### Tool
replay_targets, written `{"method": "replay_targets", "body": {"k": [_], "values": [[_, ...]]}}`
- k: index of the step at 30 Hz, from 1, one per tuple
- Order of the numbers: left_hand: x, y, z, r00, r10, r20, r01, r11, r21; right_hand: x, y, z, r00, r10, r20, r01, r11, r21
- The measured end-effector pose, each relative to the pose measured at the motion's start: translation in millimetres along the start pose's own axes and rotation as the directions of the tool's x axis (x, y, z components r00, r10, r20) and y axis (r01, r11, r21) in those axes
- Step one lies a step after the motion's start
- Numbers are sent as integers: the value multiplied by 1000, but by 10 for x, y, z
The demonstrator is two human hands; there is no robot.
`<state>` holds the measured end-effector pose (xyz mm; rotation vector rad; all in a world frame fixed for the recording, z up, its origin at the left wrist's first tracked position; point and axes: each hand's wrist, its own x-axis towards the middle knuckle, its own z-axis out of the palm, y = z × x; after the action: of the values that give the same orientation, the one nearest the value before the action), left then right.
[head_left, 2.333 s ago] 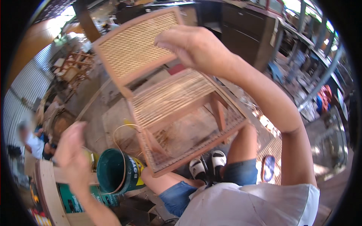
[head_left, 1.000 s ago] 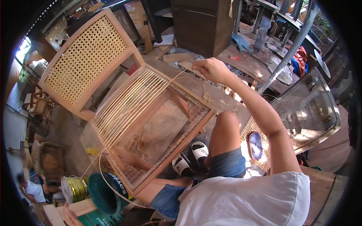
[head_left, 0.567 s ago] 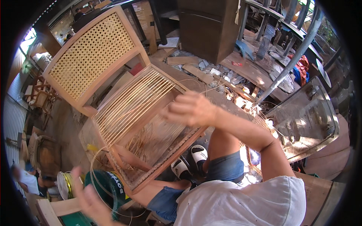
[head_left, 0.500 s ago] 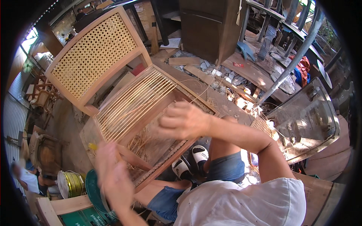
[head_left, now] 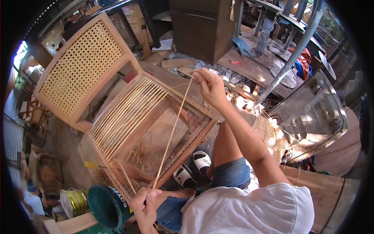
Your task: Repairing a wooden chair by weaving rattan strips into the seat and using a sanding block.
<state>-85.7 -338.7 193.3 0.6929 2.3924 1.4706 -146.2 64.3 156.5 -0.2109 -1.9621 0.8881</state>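
A long cane strand [head_left: 174, 125] runs taut between my two hands, slanting over the open part of a wooden chair's seat frame [head_left: 189, 145]. High on the right, my right hand [head_left: 210, 88] pinches its upper end. Low on the left, my left hand [head_left: 144, 207] is closed round the lower part, with another length slanting up from it toward the seat's left rail. Parallel cane strands [head_left: 130, 113] fill the rear part of the seat. Woven cane webbing [head_left: 82, 66] covers the backrest. A small yellow-handled tool [head_left: 92, 165] sits at the left rail.
A dark green bucket [head_left: 107, 204] and a yellow pail [head_left: 74, 202] stand lower left. On the right are a piece of cane webbing [head_left: 269, 136], a glass-like panel [head_left: 311, 117] and a slanting metal pole [head_left: 290, 58]. Rubble and boards lie behind the chair. Another person [head_left: 33, 199] sits far left.
My right hand has moved up and to the right, my left hand down. The strand now stretches straight between them. The view has shifted slightly.
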Motion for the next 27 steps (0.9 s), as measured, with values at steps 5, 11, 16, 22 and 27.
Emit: {"method": "replay_targets", "body": {"k": [5, 11, 16, 22, 27], "values": [[-206, -92, 203, 997, -13, 81, 24, 990, -136, -111, 276, 86, 868, 489, -89, -423, 820, 385], [-75, -247, 242, 737, 15, 675, 142, 974, -178, -242, 201, 148, 834, 533, 145, -390, 384, 837], [814, -135, 305, 908, -77, 411, 237, 905, -354, -360, -147, 202, 853, 396, 340, -400, 78, 913], [1856, 286, 949, 969, 189, 158, -115, 914, -388, -433, -499, 239, 795, 422, 436, -456, -57, 888], [1994, 312, 1221, 975, 186, 123, -98, 852, -514, -522, -477, 279, 789, 401, 465, -510, 8, 860]]}}
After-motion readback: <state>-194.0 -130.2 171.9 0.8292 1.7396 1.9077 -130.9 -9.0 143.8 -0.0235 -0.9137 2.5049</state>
